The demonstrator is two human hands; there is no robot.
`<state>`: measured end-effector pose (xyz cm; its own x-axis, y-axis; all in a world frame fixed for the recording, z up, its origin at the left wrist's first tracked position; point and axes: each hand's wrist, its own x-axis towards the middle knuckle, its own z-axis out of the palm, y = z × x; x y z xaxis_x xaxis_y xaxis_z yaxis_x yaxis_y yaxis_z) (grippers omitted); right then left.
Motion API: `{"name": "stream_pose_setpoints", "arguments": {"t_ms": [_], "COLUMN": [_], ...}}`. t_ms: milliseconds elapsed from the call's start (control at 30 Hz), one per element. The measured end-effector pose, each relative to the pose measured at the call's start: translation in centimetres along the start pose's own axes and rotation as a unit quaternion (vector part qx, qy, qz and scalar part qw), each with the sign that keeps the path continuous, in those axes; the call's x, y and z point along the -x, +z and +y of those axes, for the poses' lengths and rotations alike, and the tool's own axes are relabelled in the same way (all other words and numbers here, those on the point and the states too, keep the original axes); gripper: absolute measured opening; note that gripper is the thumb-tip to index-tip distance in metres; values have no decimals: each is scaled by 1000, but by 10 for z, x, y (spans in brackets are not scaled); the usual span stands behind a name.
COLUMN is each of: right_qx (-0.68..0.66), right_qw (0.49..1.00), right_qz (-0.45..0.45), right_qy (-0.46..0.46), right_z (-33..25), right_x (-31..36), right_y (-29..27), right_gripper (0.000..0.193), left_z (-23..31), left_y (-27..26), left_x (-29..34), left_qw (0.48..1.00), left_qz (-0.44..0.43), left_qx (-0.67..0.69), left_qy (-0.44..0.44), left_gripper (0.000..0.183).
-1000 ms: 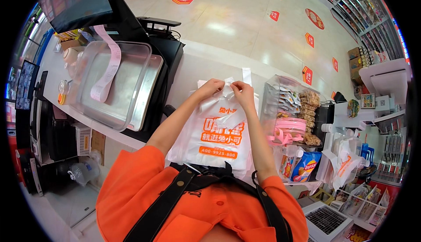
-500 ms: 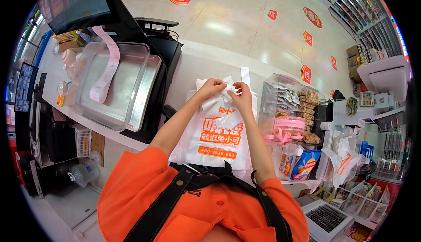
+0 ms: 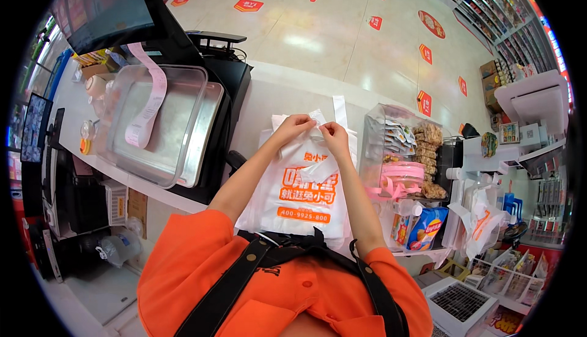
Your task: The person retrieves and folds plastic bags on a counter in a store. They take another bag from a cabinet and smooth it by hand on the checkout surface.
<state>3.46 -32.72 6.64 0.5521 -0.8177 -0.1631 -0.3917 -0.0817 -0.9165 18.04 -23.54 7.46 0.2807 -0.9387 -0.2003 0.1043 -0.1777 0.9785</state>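
Observation:
A white plastic carrier bag [image 3: 299, 181] with orange print lies on a stack of similar bags on the counter in front of me. My left hand [image 3: 295, 128] is closed on the gathered plastic at the bag's top. Close beside it, my right hand [image 3: 334, 138] pinches the same bunched plastic between thumb and fingers. The hands nearly meet, and a twist of white plastic shows between them. One loose handle strap [image 3: 340, 112] sticks up beyond my right hand; another white strip [image 3: 320, 169] crosses the printed front.
Left stand a monitor [image 3: 104, 10], a clear plastic bin [image 3: 153, 123] with a curling receipt strip [image 3: 148, 111], and a metal tray [image 3: 205, 135]. To the right are a clear box of packaged snacks [image 3: 400, 147], a blue snack packet [image 3: 426, 228] and another white bag [image 3: 480, 224].
My right hand has drawn its fingers closer together on the plastic and lowered slightly. The left hand has hardly moved. The whole view has shifted a little.

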Motion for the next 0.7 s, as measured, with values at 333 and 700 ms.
{"name": "stream_pose_setpoints", "arguments": {"t_ms": [333,700], "right_qx": [99,113], "right_qw": [995,981], "right_qz": [-13,59], "right_qy": [-19,-149], "right_z": [5,-14], "right_x": [-10,20], "right_y": [15,16], "right_gripper": [16,13], "left_z": [-12,-16], "left_y": [-2,21], "left_x": [-2,-6], "left_qw": [1000,965], "left_qz": [3,123], "left_qx": [-13,-211], "left_qy": [1,96], "left_gripper": [17,5]}}
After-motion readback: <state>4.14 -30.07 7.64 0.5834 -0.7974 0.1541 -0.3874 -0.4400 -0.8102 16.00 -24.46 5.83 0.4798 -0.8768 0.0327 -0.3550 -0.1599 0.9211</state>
